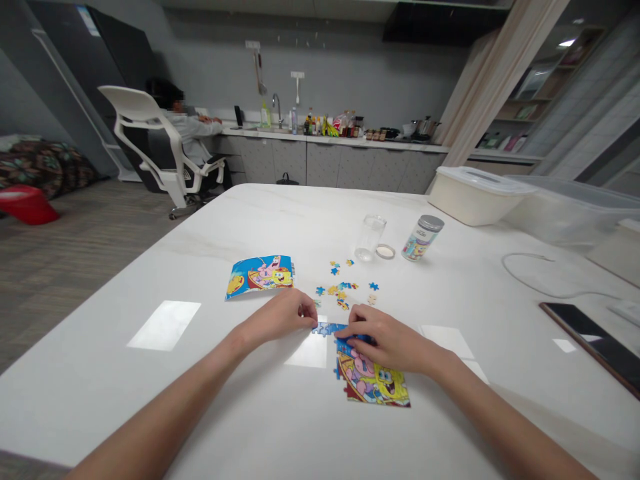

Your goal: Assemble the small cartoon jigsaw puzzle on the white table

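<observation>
A partly joined jigsaw puzzle (373, 380) with cartoon figures lies on the white table, and a blue strip of joined pieces (325, 329) runs left from its top edge. My left hand (287, 315) is pinched closed on a puzzle piece at the strip's left end; the fingertips mostly hide it. Over the puzzle's upper edge rests my right hand (387, 339), fingers apart, index fingertip touching the blue pieces. Loose puzzle pieces (342, 293) are scattered just beyond both hands. Left of them sits a slightly curled picture sheet (263, 273) with matching figures.
Farther back on the table (200, 373) stand a clear jar (371, 238), its lid (385, 251) and a printed canister (423, 237). Plastic boxes (480, 195), a cable (530, 283) and a phone (595, 343) lie at right. A person (193, 133) sits by the counter.
</observation>
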Demonstrator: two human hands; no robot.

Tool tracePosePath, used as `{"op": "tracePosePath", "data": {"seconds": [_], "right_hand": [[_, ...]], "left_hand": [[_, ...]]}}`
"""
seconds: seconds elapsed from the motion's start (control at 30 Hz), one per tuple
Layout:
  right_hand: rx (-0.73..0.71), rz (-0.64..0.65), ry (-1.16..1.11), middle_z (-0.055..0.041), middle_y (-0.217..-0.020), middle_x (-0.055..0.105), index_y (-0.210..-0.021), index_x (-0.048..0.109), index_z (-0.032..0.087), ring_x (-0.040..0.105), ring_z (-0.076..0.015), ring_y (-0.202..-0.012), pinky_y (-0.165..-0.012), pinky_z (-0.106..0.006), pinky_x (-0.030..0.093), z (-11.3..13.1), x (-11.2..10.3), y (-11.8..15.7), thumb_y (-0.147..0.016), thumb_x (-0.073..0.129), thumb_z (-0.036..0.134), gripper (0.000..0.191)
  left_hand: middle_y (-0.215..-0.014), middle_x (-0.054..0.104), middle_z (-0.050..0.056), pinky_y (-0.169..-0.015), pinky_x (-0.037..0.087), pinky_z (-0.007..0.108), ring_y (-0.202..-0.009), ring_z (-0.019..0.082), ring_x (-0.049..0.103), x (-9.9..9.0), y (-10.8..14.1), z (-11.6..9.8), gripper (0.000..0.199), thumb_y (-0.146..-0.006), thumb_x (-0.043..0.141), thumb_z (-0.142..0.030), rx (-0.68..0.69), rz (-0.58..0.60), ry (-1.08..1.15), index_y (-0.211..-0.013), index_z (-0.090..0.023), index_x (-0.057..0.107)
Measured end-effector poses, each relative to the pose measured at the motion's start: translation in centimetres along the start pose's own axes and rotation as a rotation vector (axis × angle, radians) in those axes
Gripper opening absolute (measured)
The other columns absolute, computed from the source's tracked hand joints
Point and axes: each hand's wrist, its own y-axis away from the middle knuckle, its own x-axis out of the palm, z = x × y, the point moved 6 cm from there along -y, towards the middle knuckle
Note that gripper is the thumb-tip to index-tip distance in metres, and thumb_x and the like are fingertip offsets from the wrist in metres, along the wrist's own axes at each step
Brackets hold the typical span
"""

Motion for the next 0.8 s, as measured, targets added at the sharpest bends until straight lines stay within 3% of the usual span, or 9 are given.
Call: {"op": "tracePosePath", "data": {"seconds": [0.37, 0.47, 0.57, 0.67, 0.8], "right_hand": [[-0.053, -0.004, 0.072, -0.0068, -0.094, 0.058, -0.115, 0.063, 0.024, 0.054, -0.0171, -0.083, -0.074, -0.032, 0.045, 0.1, 0.1, 0.0, -0.096, 0.043, 0.022, 0.028], [-0.042, -0.097, 0.107, -0.0074, -0.095, 0.059, -0.119, 0.058, 0.023, 0.056, -0.0190, -0.085, -0.076, -0.035, 0.046, -0.4, -0.7, 0.0, -0.097, 0.041, 0.024, 0.028], [0.100, -0.302, 0.143, -0.0083, -0.096, 0.061, -0.118, 0.054, 0.021, 0.058, -0.0215, -0.091, -0.080, -0.037, 0.047, -2.3, -2.4, 0.1, -0.096, 0.038, 0.023, 0.028], [0.325, -0.474, 0.194, -0.0092, -0.097, 0.061, -0.112, 0.054, 0.018, 0.059, -0.0228, -0.092, -0.081, -0.037, 0.047, -4.9, -3.9, 0.8, -0.093, 0.037, 0.020, 0.026], [0.480, -0.515, 0.274, -0.0100, -0.103, 0.061, -0.111, 0.054, 0.017, 0.059, -0.0231, -0.096, -0.086, -0.037, 0.045, -7.4, -4.5, 1.5, -0.089, 0.039, 0.015, 0.026]], "left_hand": [[-0.065, 0.065, -0.001, -0.055, 0.037, 0.023, -0.060, 0.012, 0.055, 0.1, 0.0, -0.1, 0.013, -0.073, 0.061, -0.029, -0.017, 0.011, 0.019, -0.073, -0.019, 0.070], [-0.068, 0.064, -0.001, -0.057, 0.041, 0.023, -0.064, 0.013, 0.057, -0.5, -0.2, 0.0, 0.019, -0.075, 0.062, -0.037, -0.063, -0.079, 0.088, -0.079, -0.019, 0.066], [-0.073, 0.064, 0.001, -0.060, 0.043, 0.026, -0.068, 0.015, 0.057, -1.8, -0.2, -0.1, 0.018, -0.081, 0.055, -0.037, -0.061, -0.272, 0.060, -0.082, -0.020, 0.061], [-0.077, 0.063, 0.002, -0.065, 0.043, 0.029, -0.072, 0.017, 0.057, -2.9, 0.0, -0.1, 0.013, -0.084, 0.047, -0.025, -0.032, -0.443, -0.159, -0.082, -0.020, 0.058], [-0.083, 0.063, 0.006, -0.068, 0.042, 0.033, -0.080, 0.021, 0.057, -3.0, -0.3, 0.4, 0.016, -0.085, 0.042, -0.020, 0.002, -0.474, -0.483, -0.082, -0.019, 0.058]]}}
